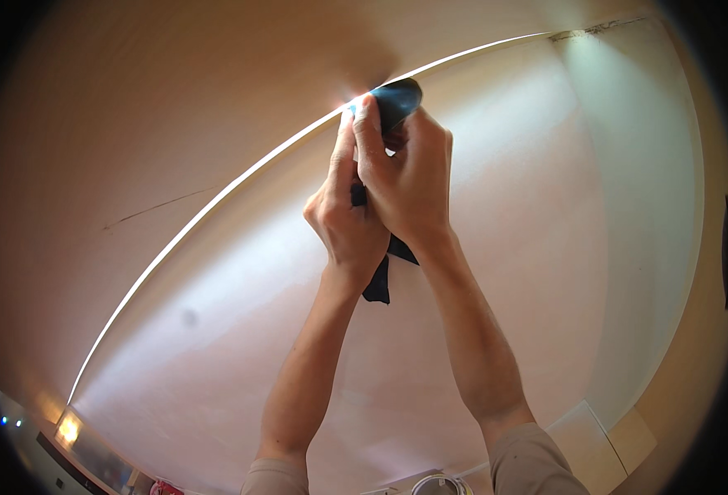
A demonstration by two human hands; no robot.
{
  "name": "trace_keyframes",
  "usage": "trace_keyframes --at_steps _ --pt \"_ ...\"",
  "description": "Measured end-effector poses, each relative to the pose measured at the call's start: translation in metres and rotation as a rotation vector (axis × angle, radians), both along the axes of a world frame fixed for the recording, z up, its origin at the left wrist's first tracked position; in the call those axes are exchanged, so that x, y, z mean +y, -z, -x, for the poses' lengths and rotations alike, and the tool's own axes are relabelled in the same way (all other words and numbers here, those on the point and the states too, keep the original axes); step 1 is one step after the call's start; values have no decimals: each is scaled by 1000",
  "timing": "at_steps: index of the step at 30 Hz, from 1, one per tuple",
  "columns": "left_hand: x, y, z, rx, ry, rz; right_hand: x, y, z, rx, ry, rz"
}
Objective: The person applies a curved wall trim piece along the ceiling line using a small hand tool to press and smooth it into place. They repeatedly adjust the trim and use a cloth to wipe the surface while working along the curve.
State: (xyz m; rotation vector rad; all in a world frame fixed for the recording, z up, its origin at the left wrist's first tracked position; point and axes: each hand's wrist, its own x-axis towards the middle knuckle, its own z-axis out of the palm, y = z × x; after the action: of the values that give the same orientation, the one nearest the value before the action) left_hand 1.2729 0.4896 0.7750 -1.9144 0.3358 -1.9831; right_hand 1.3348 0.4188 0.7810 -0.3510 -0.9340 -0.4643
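Reaching overhead, two bare forearms rise from the lower edge, grey sleeves at the elbows, and meet near the middle of the view. The left hand (346, 219) and right hand (409, 177) press together, both grips closed around a dark blue cloth (397, 103). The right fingers (368, 124) fold over the cloth's upper part; the left fingers lie just beside them. A loose tail of the cloth hangs out below the palms, between the wrists.

Judging from this, the step in hand is wiping or pressing the cloth against a bright light strip (215, 198) that runs as a curved line across the ceiling (133, 99). The wadded end of the cloth touches the strip where glare flares. A next move would call for keeping pressure on and sliding along the line without losing the cloth.

The cloth's long axis runs from the hanging tail up to the wadded end, pointing up and slightly right, toward the strip. Farther off, pale wall panels (628, 206) fill the right side, and a small lamp (68, 429) glows at lower left.
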Motion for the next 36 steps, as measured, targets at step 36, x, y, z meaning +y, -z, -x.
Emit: trace_keyframes --at_steps 36 --pt "-7 0 6 20 29 99 -4 -5 7 26 -20 23"
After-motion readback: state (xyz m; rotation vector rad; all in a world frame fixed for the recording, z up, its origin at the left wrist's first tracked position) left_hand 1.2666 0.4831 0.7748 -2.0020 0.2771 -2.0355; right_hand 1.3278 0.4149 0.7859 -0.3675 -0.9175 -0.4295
